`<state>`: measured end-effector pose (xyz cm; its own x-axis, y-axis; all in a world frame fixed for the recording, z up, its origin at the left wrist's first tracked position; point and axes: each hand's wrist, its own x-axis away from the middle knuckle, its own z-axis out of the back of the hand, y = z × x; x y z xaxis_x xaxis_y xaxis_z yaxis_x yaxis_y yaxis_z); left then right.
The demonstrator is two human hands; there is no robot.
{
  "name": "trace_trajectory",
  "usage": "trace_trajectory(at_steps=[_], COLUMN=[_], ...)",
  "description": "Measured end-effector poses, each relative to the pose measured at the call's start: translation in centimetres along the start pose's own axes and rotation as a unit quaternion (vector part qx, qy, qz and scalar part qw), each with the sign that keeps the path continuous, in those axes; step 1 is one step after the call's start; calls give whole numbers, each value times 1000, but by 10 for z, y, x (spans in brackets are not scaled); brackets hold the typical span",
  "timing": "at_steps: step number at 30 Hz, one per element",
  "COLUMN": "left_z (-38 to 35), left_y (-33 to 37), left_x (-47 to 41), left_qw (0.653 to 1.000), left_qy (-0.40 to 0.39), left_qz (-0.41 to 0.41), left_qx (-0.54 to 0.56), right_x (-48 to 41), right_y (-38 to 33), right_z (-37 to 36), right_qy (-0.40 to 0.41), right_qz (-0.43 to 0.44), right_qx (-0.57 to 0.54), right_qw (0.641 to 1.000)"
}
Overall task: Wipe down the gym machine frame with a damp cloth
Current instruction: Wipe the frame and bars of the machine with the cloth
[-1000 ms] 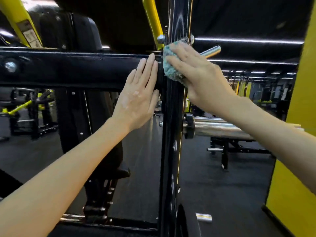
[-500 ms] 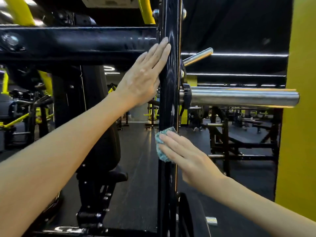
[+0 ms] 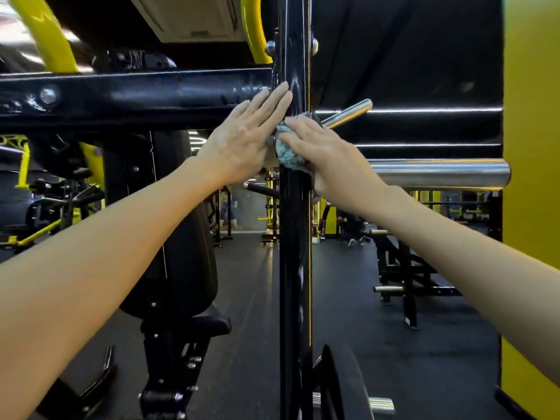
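The gym machine frame is glossy black: a vertical post (image 3: 295, 268) runs down the middle and a horizontal crossbeam (image 3: 136, 98) meets it from the left. My left hand (image 3: 242, 140) lies flat with straight fingers against the joint of beam and post. My right hand (image 3: 330, 156) presses a crumpled teal cloth (image 3: 286, 150) onto the front of the post just below that joint, fingers stretched over it. The two hands almost touch. Part of the cloth is hidden under my fingers.
Two chrome pegs jut right from the post, a thick one (image 3: 439, 174) and a thin angled one (image 3: 348, 112). A yellow pillar (image 3: 530, 147) stands at the right. A black back pad (image 3: 181, 237) is left of the post, a weight plate (image 3: 342, 386) at its foot.
My right hand slid the cloth down the post from near the top bolt, then back up to just below the joint. My left hand stayed at the joint.
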<state>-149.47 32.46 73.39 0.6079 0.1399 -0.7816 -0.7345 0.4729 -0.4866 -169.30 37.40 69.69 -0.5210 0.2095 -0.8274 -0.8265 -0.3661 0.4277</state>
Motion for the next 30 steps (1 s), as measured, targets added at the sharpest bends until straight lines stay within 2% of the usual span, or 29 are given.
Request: trace_trajectory(at_steps=[5,13,18,23,26,30], left_z=[-8,-9,-10,-9,-7,-6], left_y=[-6,0,2,6,6,6], left_x=[-3,-4,-5,-3,-3,-3], left_qw=[1000,1000,999,999,999,999], left_qy=[-13,1,-2,-2,-9,-7], left_qz=[19,24,33,38,40,34], left_qx=[0,19,11,14,12,9], right_x=[42,146,122,60,26,28], right_y=[-24,-68,-54,-32,-18,-20], right_z=[-21,-54,-37,-14,-6,-19], right_qy=[23,-50,-75,-29,-11,37], right_qz=[-10,20,55,-9,-20,-38], right_qx=[-48,-82,-16,-9,-10,-11], right_qw=[999,995,996,999,1000,999])
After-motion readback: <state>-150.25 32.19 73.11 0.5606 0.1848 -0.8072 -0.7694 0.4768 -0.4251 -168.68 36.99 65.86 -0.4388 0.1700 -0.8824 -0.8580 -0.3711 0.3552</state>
